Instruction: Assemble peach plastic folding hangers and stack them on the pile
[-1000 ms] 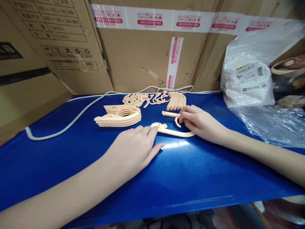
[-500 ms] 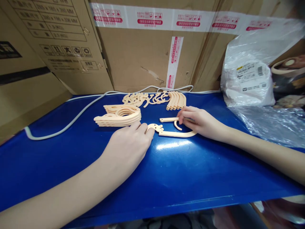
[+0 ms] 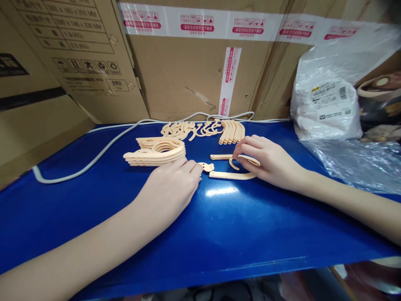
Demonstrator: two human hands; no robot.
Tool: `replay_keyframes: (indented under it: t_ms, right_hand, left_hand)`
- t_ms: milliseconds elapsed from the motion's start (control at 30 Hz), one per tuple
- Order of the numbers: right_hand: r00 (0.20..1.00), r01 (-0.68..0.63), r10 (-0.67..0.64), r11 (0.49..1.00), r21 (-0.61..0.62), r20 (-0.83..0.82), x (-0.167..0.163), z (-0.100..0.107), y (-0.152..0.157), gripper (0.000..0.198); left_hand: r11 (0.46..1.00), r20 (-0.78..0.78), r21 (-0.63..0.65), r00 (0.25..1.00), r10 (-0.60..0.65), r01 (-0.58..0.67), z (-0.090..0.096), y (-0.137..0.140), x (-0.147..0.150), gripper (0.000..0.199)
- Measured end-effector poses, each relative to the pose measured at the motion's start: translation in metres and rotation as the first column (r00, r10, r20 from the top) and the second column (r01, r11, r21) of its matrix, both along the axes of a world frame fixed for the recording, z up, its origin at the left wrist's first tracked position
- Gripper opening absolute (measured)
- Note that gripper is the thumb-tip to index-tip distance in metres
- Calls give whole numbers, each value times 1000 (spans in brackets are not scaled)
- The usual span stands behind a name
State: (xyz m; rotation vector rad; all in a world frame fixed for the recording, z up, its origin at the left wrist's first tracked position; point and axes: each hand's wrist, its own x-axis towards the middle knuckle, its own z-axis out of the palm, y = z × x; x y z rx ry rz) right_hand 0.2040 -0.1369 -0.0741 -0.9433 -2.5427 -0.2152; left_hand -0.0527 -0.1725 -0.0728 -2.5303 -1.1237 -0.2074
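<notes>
On the blue table top (image 3: 94, 209) lies a cream plastic hanger part (image 3: 230, 175), a curved arm with a round end. My left hand (image 3: 171, 188) rests palm down with its fingertips on that round end. My right hand (image 3: 266, 161) pinches a thin cream strip with a small hook (image 3: 224, 157) just behind the curved arm. A stack of finished cream hangers (image 3: 156, 152) lies left of centre. Behind it are loose small hooks (image 3: 191, 129) and a row of curved cream pieces (image 3: 232, 131).
Large cardboard boxes (image 3: 188, 71) form a wall right behind the table. A white cable (image 3: 94, 156) runs along the back and off to the left. A clear plastic bag with a label (image 3: 328, 104) and crumpled film (image 3: 354, 163) fill the right side.
My left hand has slid forward onto the round end of the curved arm. My right hand has turned the thin strip and moved it slightly back, above the arm.
</notes>
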Motion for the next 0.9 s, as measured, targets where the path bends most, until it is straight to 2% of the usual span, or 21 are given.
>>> replay_keyframes:
  t_ms: [133,267,433,567,767,900]
  right_hand:
    - [999,-7,3,996,84,46,-9,-2,-15,27]
    - [992,-23,8,992,121,126,-15,-7,-20,32]
    - [979,-86,38,967,240,200,-19,-8,-19,29]
    - [966,-184,103,916,357,236,-20,-4,-21,31]
    - [946,-256,124,853,455,299,-19,-1,-24,24]
    - [948,-242,122,876,416,294,-19,-3,-25,27]
  left_hand:
    - [999,-22,-33,1000,8,-8,1,0,0,18]
    - [1000,-44,-7,999,-16,15,-3,2,-1,23]
    - [984,-82,153,994,-76,88,-6,3,-2,31]
    - [964,-18,264,999,-34,37,-1,0,0,32]
    - [976,119,216,993,-6,-20,2,-2,0,28]
    - [985,178,167,984,17,-47,0,-6,0,27]
